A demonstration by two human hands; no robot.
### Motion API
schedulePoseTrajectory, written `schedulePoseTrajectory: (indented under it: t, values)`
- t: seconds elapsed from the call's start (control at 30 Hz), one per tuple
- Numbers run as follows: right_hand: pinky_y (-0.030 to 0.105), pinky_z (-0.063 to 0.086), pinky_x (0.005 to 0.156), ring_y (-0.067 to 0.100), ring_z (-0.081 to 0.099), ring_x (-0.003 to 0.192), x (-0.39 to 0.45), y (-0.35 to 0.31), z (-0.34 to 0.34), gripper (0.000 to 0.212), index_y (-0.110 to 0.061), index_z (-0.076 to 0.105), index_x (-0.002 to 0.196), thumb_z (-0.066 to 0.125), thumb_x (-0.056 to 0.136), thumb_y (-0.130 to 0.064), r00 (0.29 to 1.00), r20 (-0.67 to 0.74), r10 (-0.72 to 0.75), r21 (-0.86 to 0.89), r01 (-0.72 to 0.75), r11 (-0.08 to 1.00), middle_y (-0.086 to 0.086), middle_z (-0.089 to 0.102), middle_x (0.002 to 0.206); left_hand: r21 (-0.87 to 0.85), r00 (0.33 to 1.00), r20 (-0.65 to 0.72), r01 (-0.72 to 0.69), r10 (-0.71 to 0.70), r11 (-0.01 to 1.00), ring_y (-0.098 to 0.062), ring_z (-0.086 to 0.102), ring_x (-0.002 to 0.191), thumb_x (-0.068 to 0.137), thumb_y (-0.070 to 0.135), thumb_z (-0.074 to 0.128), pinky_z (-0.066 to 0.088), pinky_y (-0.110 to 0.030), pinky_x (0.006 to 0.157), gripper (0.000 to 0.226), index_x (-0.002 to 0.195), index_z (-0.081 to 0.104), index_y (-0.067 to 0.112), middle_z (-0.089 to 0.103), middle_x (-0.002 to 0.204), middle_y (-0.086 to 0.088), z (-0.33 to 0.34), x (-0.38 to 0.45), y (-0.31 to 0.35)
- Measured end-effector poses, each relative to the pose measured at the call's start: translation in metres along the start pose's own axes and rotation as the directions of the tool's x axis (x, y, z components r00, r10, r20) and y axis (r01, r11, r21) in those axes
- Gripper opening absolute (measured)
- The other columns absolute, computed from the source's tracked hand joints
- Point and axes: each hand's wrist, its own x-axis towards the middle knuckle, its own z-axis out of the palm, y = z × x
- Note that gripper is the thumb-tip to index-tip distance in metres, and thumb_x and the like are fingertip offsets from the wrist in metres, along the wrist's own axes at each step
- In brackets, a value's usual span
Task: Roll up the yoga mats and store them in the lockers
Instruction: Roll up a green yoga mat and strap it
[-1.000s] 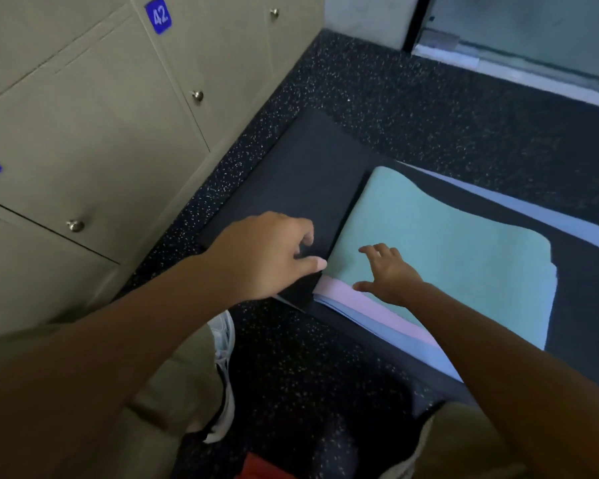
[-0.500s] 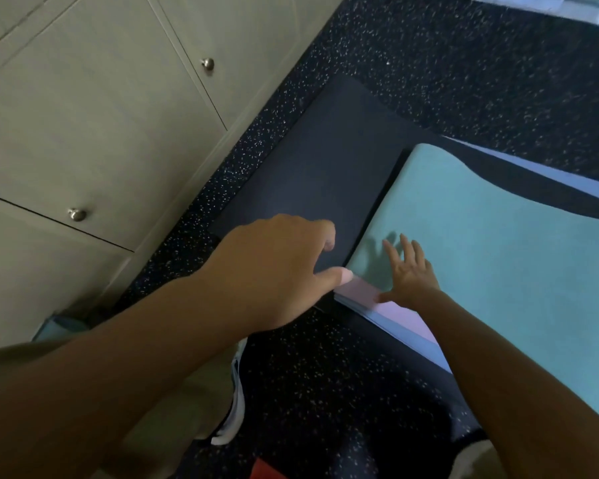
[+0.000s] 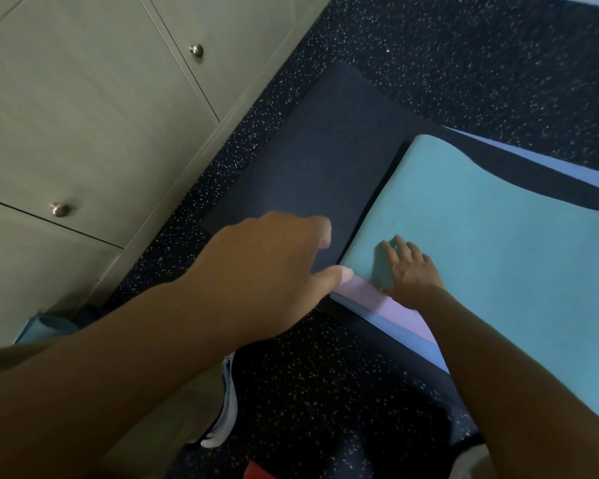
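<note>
Pressing my flat right hand (image 3: 410,267) on the soft, floppy teal mat (image 3: 498,236), I'm reaching my left hand (image 3: 274,267), loosely curled and empty, toward its corner.

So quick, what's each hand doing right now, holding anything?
Left hand: fingers curled, thumb out toward the corner of the teal mat; whether it grips anything cannot be told.
Right hand: open, fingers straight, resting flat on the teal mat.

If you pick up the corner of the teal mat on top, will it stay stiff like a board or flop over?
Probably flop. The thin teal foam yoga mat already shows a wavy far edge, so it looks bendy. It seems light too, resting flat on the pink mat beneath. The right hand lies flat on it, unbuckled.
</note>
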Motion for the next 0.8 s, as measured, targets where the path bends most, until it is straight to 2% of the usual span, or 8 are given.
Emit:
schedulePoseTrajectory:
  t: [0.13,0.3,0.4,0.5,0.53,0.6,0.67,0.8]
  values:
    - [0.045,0.040,0.112,0.040,0.036,0.139,-0.002,-0.010,0.007,0.088,-0.010,0.013,0.159,0.057,0.094,-0.048,0.995,-0.043,-0.086,-0.093,0.082,0.992,0.023,0.019,0.162,-0.014,0.999,0.037,-0.003,0.003,1.000,-0.011,0.064,0.094,0.083,0.076,0.040,0.053,-0.039,0.087,0.056,0.124,0.053,0.039,0.064,0.104,0.013,0.001,-0.002,0.004]
    - [0.040,0.054,0.091,0.036,0.053,0.123,-0.005,-0.011,0.018,0.077,0.000,0.029,0.152,0.060,0.091,-0.036,0.996,-0.045,-0.076,-0.010,0.076,0.997,0.023,0.038,0.152,-0.026,0.997,0.070,0.012,-0.010,1.000,-0.011,0.064,0.093,0.073,0.081,0.031,0.054,-0.040,0.087,0.068,0.122,0.054,0.040,0.065,0.103,0.013,0.003,-0.004,0.002]
    - [0.043,0.059,0.070,0.040,0.065,0.105,-0.004,-0.010,0.023,0.064,0.004,0.053,0.131,0.075,0.078,-0.025,0.995,-0.048,-0.083,0.063,0.086,0.994,0.027,0.054,0.139,-0.040,0.998,0.061,0.017,-0.015,0.999,-0.009,0.064,0.091,0.071,0.085,0.028,0.054,-0.039,0.086,0.072,0.121,0.053,0.040,0.065,0.101,0.014,0.004,-0.003,0.000]
    - [0.044,0.059,0.052,0.043,0.071,0.087,-0.003,-0.008,0.036,0.058,0.010,0.065,0.107,0.086,0.058,-0.011,0.998,-0.017,-0.059,0.158,0.061,0.985,0.031,0.067,0.118,-0.052,0.998,0.059,0.017,-0.014,0.999,-0.007,0.064,0.087,0.066,0.089,0.023,0.055,-0.039,0.083,0.077,0.118,0.053,0.041,0.065,0.097,0.015,0.005,-0.001,0.000]
    - [0.045,0.059,0.052,0.044,0.072,0.088,-0.004,-0.009,0.037,0.056,0.012,0.066,0.107,0.086,0.058,-0.009,0.997,-0.044,-0.061,0.180,0.068,0.981,0.031,0.069,0.115,-0.052,0.998,0.058,0.018,-0.015,0.999,-0.007,0.064,0.087,0.068,0.089,0.025,0.055,-0.039,0.083,0.074,0.117,0.052,0.041,0.065,0.096,0.015,0.005,0.000,0.000]
    - [0.046,0.060,0.061,0.044,0.072,0.094,-0.010,-0.013,0.032,0.045,0.013,0.065,0.113,0.074,0.074,-0.007,0.992,-0.111,-0.063,0.204,0.085,0.975,0.030,0.070,0.112,-0.058,0.998,0.056,0.025,-0.022,0.998,-0.007,0.064,0.088,0.078,0.084,0.036,0.055,-0.039,0.084,0.060,0.117,0.052,0.041,0.066,0.096,0.014,0.006,0.001,-0.001]
    - [0.039,0.055,0.070,0.040,0.070,0.096,-0.014,-0.011,0.026,0.032,0.005,0.064,0.118,0.059,0.091,-0.010,0.991,-0.132,-0.039,0.239,0.070,0.968,0.024,0.072,0.108,-0.075,0.998,0.057,0.028,-0.024,0.997,-0.008,0.065,0.088,0.084,0.078,0.044,0.055,-0.039,0.085,0.051,0.118,0.053,0.041,0.067,0.096,0.014,0.007,0.002,-0.003]
    - [0.037,0.041,0.070,0.041,0.065,0.094,-0.014,-0.002,0.017,0.021,-0.004,0.061,0.107,0.052,0.101,-0.023,0.996,-0.035,0.079,0.343,-0.063,0.937,0.023,0.070,0.102,-0.086,0.996,0.079,0.045,-0.038,0.995,-0.009,0.064,0.092,0.076,0.086,0.037,0.054,-0.039,0.086,0.062,0.117,0.052,0.043,0.067,0.097,0.015,0.008,0.004,-0.005]
